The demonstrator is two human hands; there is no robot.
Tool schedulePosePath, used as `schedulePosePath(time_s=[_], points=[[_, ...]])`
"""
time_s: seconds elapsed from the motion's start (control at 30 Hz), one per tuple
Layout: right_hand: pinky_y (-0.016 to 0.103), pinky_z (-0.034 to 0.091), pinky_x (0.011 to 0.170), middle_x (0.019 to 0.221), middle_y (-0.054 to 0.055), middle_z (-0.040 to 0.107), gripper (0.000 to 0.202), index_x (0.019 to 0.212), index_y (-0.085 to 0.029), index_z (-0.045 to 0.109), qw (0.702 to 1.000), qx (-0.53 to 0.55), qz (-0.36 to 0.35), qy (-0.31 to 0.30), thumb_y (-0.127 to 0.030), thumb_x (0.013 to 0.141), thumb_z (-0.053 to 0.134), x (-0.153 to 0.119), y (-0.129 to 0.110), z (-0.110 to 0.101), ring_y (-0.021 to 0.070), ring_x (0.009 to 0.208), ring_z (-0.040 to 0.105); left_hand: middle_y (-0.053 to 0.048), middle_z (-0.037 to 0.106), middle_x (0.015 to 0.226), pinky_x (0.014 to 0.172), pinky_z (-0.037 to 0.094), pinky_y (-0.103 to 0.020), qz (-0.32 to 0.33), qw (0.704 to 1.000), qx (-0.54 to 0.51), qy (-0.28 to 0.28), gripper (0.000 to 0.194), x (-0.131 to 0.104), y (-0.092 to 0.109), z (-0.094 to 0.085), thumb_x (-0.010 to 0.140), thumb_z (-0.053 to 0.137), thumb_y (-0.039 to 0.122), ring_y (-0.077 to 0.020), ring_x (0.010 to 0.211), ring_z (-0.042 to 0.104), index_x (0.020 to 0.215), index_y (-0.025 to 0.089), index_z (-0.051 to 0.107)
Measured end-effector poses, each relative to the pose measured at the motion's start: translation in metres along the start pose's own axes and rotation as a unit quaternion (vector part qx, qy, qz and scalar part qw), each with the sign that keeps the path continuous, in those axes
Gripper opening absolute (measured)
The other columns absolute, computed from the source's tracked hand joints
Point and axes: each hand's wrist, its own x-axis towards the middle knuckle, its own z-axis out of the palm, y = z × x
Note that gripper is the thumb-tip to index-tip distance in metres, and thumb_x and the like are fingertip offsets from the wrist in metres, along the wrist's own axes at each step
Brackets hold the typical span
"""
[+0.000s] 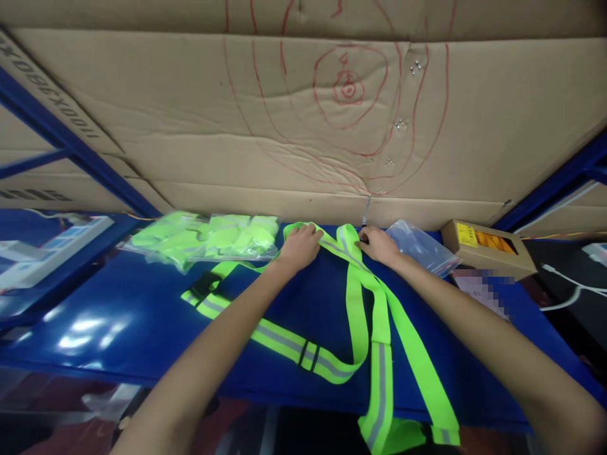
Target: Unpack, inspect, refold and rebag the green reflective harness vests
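A neon-green strap harness [382, 373] with grey reflective stripes and black buckles lies spread over the blue table, some of its straps hanging past the front edge. My left hand [302, 245] is closed on the upper left part of the strap, near the back of the table. Just to its right, my right hand [378, 245] has its fingers pinched at a raised loop of the same harness, beside a small dark piece. The straps cross between and below my hands.
Clear bags of folded green straps [203, 237] lie at the back left. At the right are an empty plastic bag [420, 246], a cardboard box [512, 262] and a paper sheet [478, 292]. A power strip [52, 253] is far left. Cardboard [165, 101] stands behind the blue table [156, 316].
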Motion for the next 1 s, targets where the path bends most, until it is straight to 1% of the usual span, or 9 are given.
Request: schedulePosePath(time_s=[0.13,0.2,0.27,0.4,0.5,0.6,0.7,0.9,1.0], points=[[0.046,0.058,0.094,0.128,0.01,0.066,0.033,0.126,-0.018,0.064,1.0,0.005,0.016,-0.009,-0.037,0.1,0.066,0.008,-0.003,-0.001,0.0238,0.11,0.067,-0.017,0.06,0.143,0.104,0.045,-0.047,0.005,1.0,-0.02,0.011,0.045,0.003,0.001,0.003,0.1,0.042,0.018,-0.0315,0.129,0.056,0.143,0.017,0.057],[0.046,0.058,0.094,0.131,0.01,0.065,0.036,0.129,-0.018,0.063,1.0,0.015,0.019,-0.009,-0.039,0.1,0.066,0.009,-0.006,-0.002,0.0235,0.11,0.067,-0.014,0.058,0.149,0.108,0.043,-0.046,0.009,0.999,-0.03,0.01,0.045,0.005,0.002,0.004,0.103,0.039,0.021,-0.0292,0.133,0.055,0.145,0.018,0.056],[0.042,0.057,0.094,0.122,0.01,0.069,0.029,0.12,-0.017,0.068,0.999,0.031,0.018,-0.009,-0.04,0.104,0.058,0.009,-0.01,-0.005,0.0229,0.108,0.068,-0.013,0.057,0.152,0.109,0.042,-0.047,0.009,0.999,-0.034,0.006,0.044,0.007,0.003,0.005,0.106,0.037,0.026,-0.0296,0.135,0.055,0.143,0.019,0.059],[0.029,0.052,0.086,0.102,0.009,0.077,0.052,0.097,-0.018,0.074,0.997,0.072,-0.002,-0.013,-0.049,0.111,0.033,0.007,-0.014,-0.01,0.022,0.101,0.072,-0.016,0.05,0.158,0.108,0.041,-0.055,-0.008,1.0,-0.024,-0.009,0.047,0.008,0.009,0.009,0.107,0.035,0.031,-0.0353,0.137,0.053,0.146,0.018,0.059],[0.027,0.049,0.079,0.1,0.007,0.078,0.04,0.1,-0.019,0.073,0.996,0.087,-0.016,-0.018,-0.057,0.098,0.059,0.007,-0.013,-0.009,0.023,0.094,0.072,-0.015,0.046,0.161,0.108,0.041,-0.054,-0.019,0.999,-0.012,-0.025,0.048,0.009,0.015,0.012,0.107,0.035,0.031,-0.0345,0.138,0.052,0.149,0.02,0.056],[0.027,0.046,0.071,0.095,0.007,0.076,0.035,0.099,-0.018,0.071,0.996,0.084,-0.012,-0.018,-0.047,0.08,0.08,0.011,-0.012,-0.003,0.0231,0.085,0.069,-0.014,0.043,0.164,0.108,0.041,-0.052,-0.029,0.999,-0.002,-0.036,0.049,0.012,0.018,0.015,0.107,0.035,0.032,-0.0334,0.138,0.052,0.152,0.021,0.053],[0.027,0.042,0.065,0.088,0.005,0.074,0.03,0.094,-0.019,0.069,0.996,0.084,-0.005,-0.017,-0.039,0.076,0.082,0.015,-0.012,0.0,0.0209,0.077,0.065,-0.014,0.042,0.164,0.107,0.041,-0.051,-0.032,0.999,0.0,-0.041,0.049,0.013,0.019,0.017,0.108,0.035,0.032,-0.0332,0.137,0.052,0.153,0.022,0.052],[0.025,0.041,0.063,0.082,0.003,0.071,0.028,0.084,-0.019,0.068,0.994,0.108,0.013,-0.013,-0.045,0.08,0.078,0.016,-0.02,-0.002,0.019,0.076,0.064,-0.016,0.039,0.165,0.106,0.042,-0.051,-0.041,0.999,-0.006,-0.02,0.05,0.011,0.021,0.019,0.108,0.036,0.034,-0.0358,0.136,0.05,0.155,0.025,0.05],[0.025,0.043,0.063,0.077,0.002,0.07,0.022,0.079,-0.019,0.068,0.991,0.129,0.029,-0.014,-0.037,0.077,0.08,0.016,-0.024,-0.003,0.0186,0.073,0.065,-0.018,0.041,0.161,0.105,0.042,-0.052,-0.047,0.999,-0.013,-0.005,0.049,0.009,0.023,0.019,0.107,0.037,0.033,-0.0364,0.133,0.051,0.154,0.026,0.051]])
